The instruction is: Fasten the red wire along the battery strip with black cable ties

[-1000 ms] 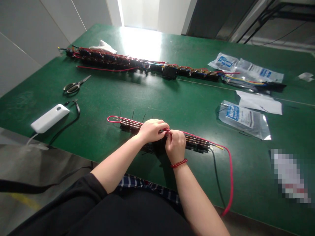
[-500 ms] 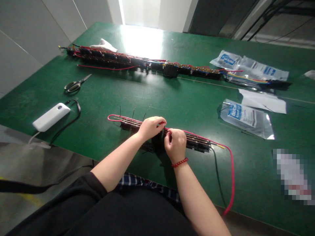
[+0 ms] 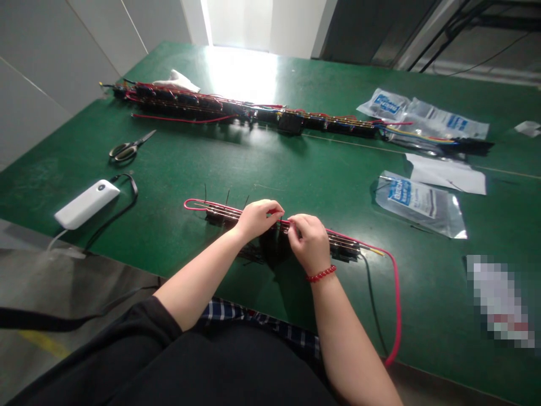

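Observation:
A black wiring strip [image 3: 344,246] lies near the front edge of the green table. A red cable [image 3: 396,299] runs along its top, looping at the left end and hanging over the edge at the right. Several thin black ties [image 3: 227,197] stick up from the strip's left part. My left hand [image 3: 261,219] is over the strip's middle, thumb and fingertips closed at the cable on something too small to make out. My right hand [image 3: 310,239], with a red bead bracelet [image 3: 321,274] on the wrist, pinches just right of it; what its fingertips hold is hidden.
A longer wired strip [image 3: 181,100] stretches across the back. Scissors [image 3: 127,150] and a white power bank [image 3: 88,204] with a black cable lie at left. Clear plastic bags [image 3: 422,204], white paper [image 3: 448,173] and a blurred-out item [image 3: 501,299] are at right.
My right hand has shifted right and slightly up, away from my left hand, with its wrist turned. My left hand has barely moved. The view has shifted slightly.

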A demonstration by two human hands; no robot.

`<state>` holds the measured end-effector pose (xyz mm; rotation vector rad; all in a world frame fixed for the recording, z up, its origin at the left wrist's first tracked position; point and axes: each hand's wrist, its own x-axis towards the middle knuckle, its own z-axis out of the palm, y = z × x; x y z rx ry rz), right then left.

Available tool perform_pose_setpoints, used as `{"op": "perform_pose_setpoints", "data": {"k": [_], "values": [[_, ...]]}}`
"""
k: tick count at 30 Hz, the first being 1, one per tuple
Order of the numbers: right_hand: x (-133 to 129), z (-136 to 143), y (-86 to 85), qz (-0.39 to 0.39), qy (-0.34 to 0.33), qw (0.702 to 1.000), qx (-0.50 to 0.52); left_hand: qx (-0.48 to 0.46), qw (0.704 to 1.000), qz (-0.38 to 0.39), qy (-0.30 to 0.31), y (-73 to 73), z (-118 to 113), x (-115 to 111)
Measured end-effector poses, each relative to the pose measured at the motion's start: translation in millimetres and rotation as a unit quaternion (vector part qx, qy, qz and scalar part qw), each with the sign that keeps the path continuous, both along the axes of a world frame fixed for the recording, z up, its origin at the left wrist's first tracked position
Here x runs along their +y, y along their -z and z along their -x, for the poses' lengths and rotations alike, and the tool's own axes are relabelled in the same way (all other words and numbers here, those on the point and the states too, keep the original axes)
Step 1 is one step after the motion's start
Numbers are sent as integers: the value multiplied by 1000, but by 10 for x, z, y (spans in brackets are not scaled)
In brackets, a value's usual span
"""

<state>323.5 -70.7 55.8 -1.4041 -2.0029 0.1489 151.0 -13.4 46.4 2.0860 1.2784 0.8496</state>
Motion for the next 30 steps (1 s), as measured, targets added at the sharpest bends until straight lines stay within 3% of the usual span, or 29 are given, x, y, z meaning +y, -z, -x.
{"op": "perform_pose_setpoints", "data": {"k": [4, 9, 18, 30], "values": [[118, -61, 151, -7, -41, 999, -8, 6, 1000, 16, -2, -26, -1, -5], [90, -49, 266, -44, -20, 996, -71, 31, 999, 34, -12, -37, -16, -10], [86, -48, 266, -72, -21, 993, -95, 55, 998, 28, -20, -17, -31, -15], [87, -40, 247, -50, -18, 994, -99, 84, 996, 16, -17, -12, -29, -12]]}}
